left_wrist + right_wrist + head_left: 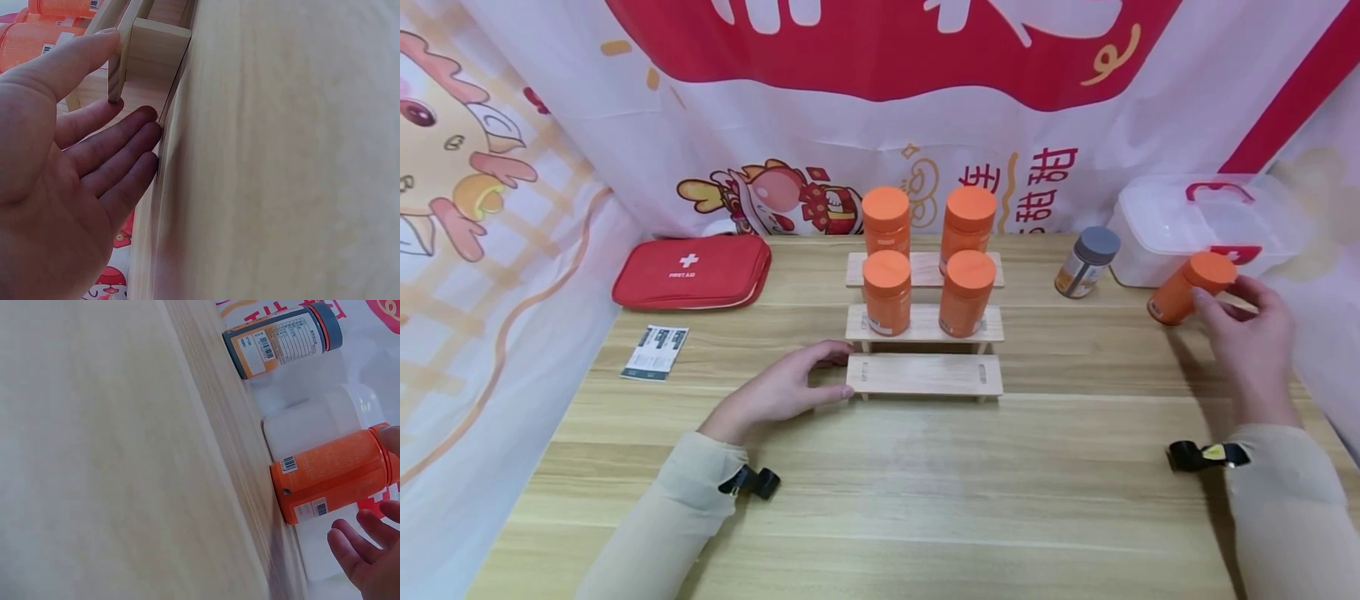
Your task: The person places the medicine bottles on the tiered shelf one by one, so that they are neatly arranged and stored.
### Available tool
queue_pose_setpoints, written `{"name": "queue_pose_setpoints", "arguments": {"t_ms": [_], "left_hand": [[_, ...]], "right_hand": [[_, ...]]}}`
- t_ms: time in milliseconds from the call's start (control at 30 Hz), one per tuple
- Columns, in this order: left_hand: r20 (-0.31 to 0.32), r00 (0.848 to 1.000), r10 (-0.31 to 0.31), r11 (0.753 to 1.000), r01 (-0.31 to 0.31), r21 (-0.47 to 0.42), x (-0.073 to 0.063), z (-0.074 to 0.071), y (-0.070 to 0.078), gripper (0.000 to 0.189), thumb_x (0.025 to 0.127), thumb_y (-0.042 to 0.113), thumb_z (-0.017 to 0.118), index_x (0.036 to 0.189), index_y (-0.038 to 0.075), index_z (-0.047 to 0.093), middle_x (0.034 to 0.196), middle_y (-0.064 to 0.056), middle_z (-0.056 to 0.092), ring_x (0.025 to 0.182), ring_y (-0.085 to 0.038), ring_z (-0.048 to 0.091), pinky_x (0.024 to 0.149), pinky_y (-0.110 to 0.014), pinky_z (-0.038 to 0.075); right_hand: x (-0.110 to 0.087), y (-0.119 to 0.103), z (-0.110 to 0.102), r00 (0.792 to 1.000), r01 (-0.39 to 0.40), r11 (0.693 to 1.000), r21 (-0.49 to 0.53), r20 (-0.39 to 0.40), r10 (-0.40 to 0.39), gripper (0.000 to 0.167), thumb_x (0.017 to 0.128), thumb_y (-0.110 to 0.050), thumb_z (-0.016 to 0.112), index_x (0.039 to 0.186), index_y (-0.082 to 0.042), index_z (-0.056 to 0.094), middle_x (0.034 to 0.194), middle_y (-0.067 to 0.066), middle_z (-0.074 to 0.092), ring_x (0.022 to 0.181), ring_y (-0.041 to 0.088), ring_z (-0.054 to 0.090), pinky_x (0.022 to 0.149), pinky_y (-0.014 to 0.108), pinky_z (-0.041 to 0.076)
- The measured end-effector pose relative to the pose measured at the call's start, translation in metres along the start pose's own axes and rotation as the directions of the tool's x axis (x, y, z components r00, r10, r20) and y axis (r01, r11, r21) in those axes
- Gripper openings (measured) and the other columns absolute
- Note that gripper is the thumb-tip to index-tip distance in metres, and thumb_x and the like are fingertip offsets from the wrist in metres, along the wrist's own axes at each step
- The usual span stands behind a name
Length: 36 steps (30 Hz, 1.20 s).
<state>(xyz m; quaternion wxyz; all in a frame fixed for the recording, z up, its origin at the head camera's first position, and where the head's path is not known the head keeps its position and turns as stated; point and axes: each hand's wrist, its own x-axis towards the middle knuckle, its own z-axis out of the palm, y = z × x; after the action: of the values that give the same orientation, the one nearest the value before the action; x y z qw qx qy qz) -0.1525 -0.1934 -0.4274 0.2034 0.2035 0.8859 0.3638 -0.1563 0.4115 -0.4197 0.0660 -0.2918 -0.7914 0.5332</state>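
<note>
A small three-step wooden stand (925,375) holds several orange bottles (967,296) on its upper two steps, while its lowest step is bare. At the left end of that lowest step, my left hand (786,385) grips the board, thumb at the front corner and index finger at the back one; the other fingers stay loosely extended (81,137). Over at the far right, my right hand (1251,337) holds another orange bottle (1176,296) by its cap. Its base is at the tabletop in the right wrist view, with the lower fingers (353,550) off the bottle's side.
A grey-capped bottle (1086,262) stands left of the held one. Behind them is a translucent white box (1157,225) with a red handle. A red first aid pouch (692,275) and a printed card (655,352) lie at the left. Printed curtains hang behind the wooden table (925,500).
</note>
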Motion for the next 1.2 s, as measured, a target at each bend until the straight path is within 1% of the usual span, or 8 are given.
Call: {"name": "queue_pose_setpoints", "arguments": {"t_ms": [100, 167, 233, 333, 367, 700, 1000, 1200], "left_hand": [[0.003, 1.0, -0.001, 1.0, 0.001, -0.006, 0.0, -0.001, 0.0, 0.066, 0.098, 0.043, 0.08, 0.154, 0.018, 0.055, 0.155, -0.005, 0.061, 0.148, -0.029, 0.054, 0.128, -0.057, 0.039], [0.005, 1.0, 0.0, 1.0, 0.0, -0.01, 0.0, -0.001, 0.0, 0.066, 0.098, 0.042, 0.08, 0.154, 0.018, 0.055, 0.155, -0.005, 0.061, 0.148, -0.028, 0.054, 0.128, -0.057, 0.039], [0.005, 1.0, 0.003, 1.0, -0.003, -0.01, 0.0, -0.001, 0.0, 0.066, 0.098, 0.042, 0.08, 0.154, 0.018, 0.055, 0.155, -0.005, 0.061, 0.148, -0.028, 0.054, 0.129, -0.057, 0.038], [0.005, 1.0, 0.005, 1.0, -0.005, -0.012, 0.0, -0.001, 0.0, 0.065, 0.098, 0.041, 0.08, 0.154, 0.018, 0.056, 0.155, -0.005, 0.061, 0.149, -0.028, 0.054, 0.129, -0.057, 0.038], [0.005, 1.0, 0.007, 1.0, -0.007, -0.011, 0.0, -0.001, 0.0, 0.065, 0.098, 0.04, 0.08, 0.154, 0.017, 0.056, 0.155, -0.005, 0.061, 0.149, -0.028, 0.054, 0.129, -0.057, 0.038], [0.004, 1.0, 0.013, 1.0, -0.013, -0.011, -0.001, 0.0, 0.0, 0.063, 0.099, 0.037, 0.08, 0.153, 0.016, 0.056, 0.155, -0.006, 0.061, 0.149, -0.028, 0.054, 0.13, -0.056, 0.037], [0.004, 1.0, 0.01, 1.0, -0.01, -0.012, 0.0, 0.0, 0.001, 0.065, 0.099, 0.038, 0.08, 0.154, 0.016, 0.055, 0.156, -0.006, 0.061, 0.149, -0.029, 0.053, 0.13, -0.057, 0.036], [0.005, 1.0, 0.009, 1.0, -0.009, -0.016, -0.001, 0.0, 0.001, 0.064, 0.099, 0.037, 0.08, 0.154, 0.015, 0.055, 0.156, -0.006, 0.061, 0.149, -0.029, 0.054, 0.13, -0.057, 0.037]], "right_hand": [[0.002, -0.001, 0.002, 1.0, 0.005, 1.0, -0.021, 0.014, -0.005, 0.087, 0.091, -0.064, 0.074, 0.166, -0.044, 0.035, 0.169, -0.02, 0.039, 0.128, 0.002, 0.047, 0.079, 0.0, 0.051], [0.004, -0.001, 0.004, 1.0, 0.006, 1.0, -0.026, 0.019, -0.005, 0.088, 0.091, -0.065, 0.073, 0.167, -0.045, 0.033, 0.17, -0.019, 0.037, 0.135, 0.006, 0.047, 0.097, 0.005, 0.051], [0.006, -0.002, 0.006, 1.0, -0.006, 1.0, -0.018, 0.017, 0.007, 0.089, 0.091, -0.065, 0.073, 0.167, -0.045, 0.031, 0.172, -0.02, 0.035, 0.145, 0.009, 0.046, 0.117, 0.014, 0.046], [0.01, -0.001, 0.007, 1.0, -0.021, 1.0, 0.003, 0.015, 0.021, 0.091, 0.09, -0.066, 0.073, 0.167, -0.046, 0.03, 0.174, -0.019, 0.032, 0.156, 0.012, 0.039, 0.131, 0.031, 0.036], [0.011, -0.001, 0.008, 1.0, -0.023, 1.0, 0.011, 0.012, 0.023, 0.091, 0.089, -0.066, 0.074, 0.167, -0.046, 0.03, 0.174, -0.019, 0.032, 0.157, 0.012, 0.038, 0.132, 0.032, 0.035], [0.016, 0.001, 0.007, 1.0, -0.022, 0.999, 0.04, 0.019, 0.021, 0.093, 0.085, -0.065, 0.078, 0.165, -0.046, 0.035, 0.172, -0.02, 0.035, 0.151, 0.01, 0.04, 0.129, 0.026, 0.037], [0.015, 0.001, 0.006, 1.0, -0.023, 1.0, 0.012, 0.0, 0.023, 0.091, 0.085, -0.067, 0.076, 0.164, -0.048, 0.036, 0.173, -0.021, 0.035, 0.154, 0.01, 0.04, 0.13, 0.029, 0.036], [0.014, 0.0, 0.008, 0.999, -0.036, 0.999, 0.026, -0.004, 0.036, 0.092, 0.083, -0.067, 0.076, 0.164, -0.048, 0.037, 0.173, -0.02, 0.035, 0.155, 0.01, 0.04, 0.13, 0.029, 0.036]]}}
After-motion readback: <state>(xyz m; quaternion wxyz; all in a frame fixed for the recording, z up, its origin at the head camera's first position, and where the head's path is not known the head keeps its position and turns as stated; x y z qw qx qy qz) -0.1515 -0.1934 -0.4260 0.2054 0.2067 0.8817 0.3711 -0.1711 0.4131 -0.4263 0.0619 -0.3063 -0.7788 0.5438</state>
